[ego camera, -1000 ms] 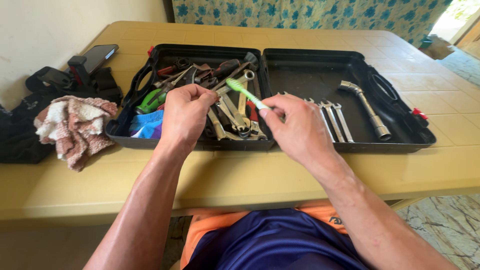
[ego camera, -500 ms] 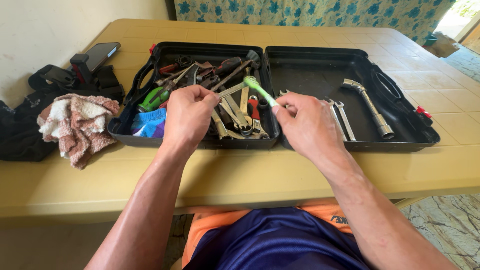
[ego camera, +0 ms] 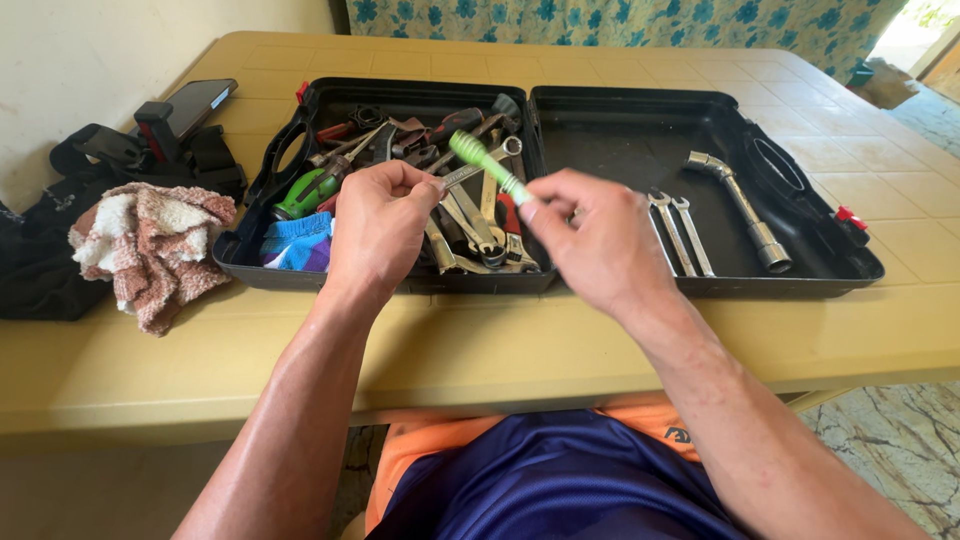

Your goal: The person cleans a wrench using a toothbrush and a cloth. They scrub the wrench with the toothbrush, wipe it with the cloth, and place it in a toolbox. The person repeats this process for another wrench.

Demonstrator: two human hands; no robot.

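Note:
My left hand is closed on the lower end of a silver wrench and holds it above the left half of an open black tool case. My right hand grips a green toothbrush by its handle. The brush head lies against the upper part of the wrench, near its ring end. Both hands hover over the middle of the case, close together.
The case's left half holds several tools, a green-handled screwdriver and a blue cloth. The right half holds an L-shaped socket wrench and two spanners. A pink and white towel, a black bag and a phone lie left on the yellow table.
The toothbrush head swung right along the wrench and has come back to the left and a little higher. My left hand kept its hold almost in place.

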